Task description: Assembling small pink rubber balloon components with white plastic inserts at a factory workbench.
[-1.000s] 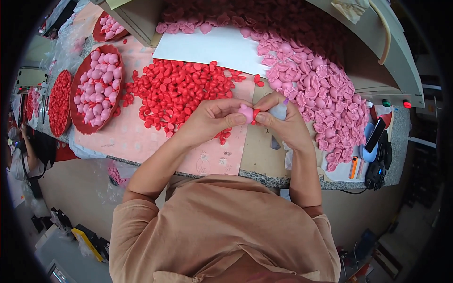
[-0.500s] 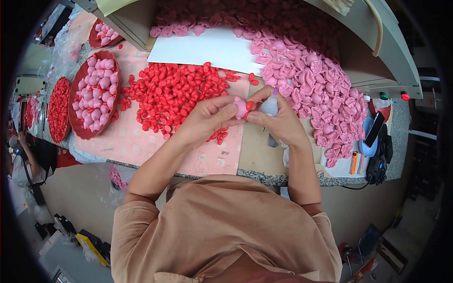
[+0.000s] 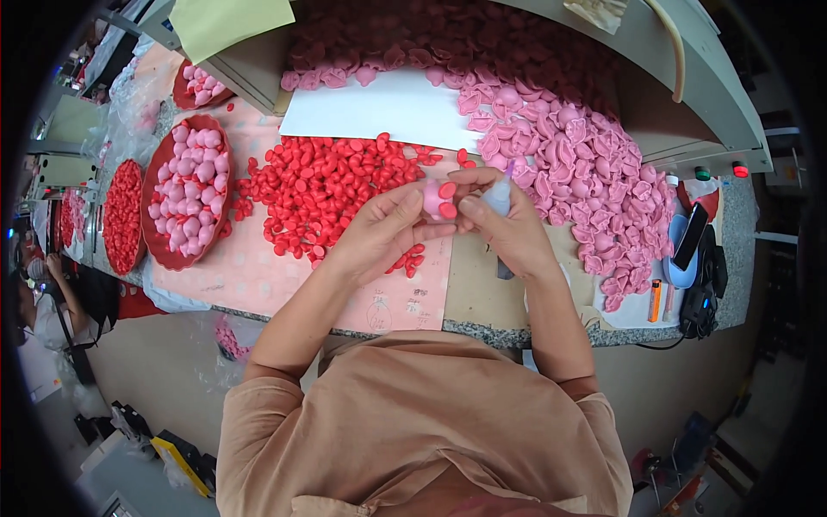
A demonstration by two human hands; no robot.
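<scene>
Between the thumb and fingers of my left hand is a small pink molded figure. Two red oval pieces sit on its right side, facing up. My right hand grips a small translucent squeeze bottle with a purple tip that points up and away. The right thumb and fingertips are close beside the figure; whether they touch it is unclear. A heap of loose red oval pieces lies beyond my left hand. Past my right hand spreads a pile of pink hollow molded parts.
On the left stand a red scalloped tray of pink-and-red figures and another container of red pieces. A grey cabinet overhangs the back. At right lie a phone, an orange marker and a black cabled device.
The pink figure has turned in my left hand, so both red ovals now show fully. My right fingertips have drawn slightly back from the red piece. The whole view has shifted a little.
</scene>
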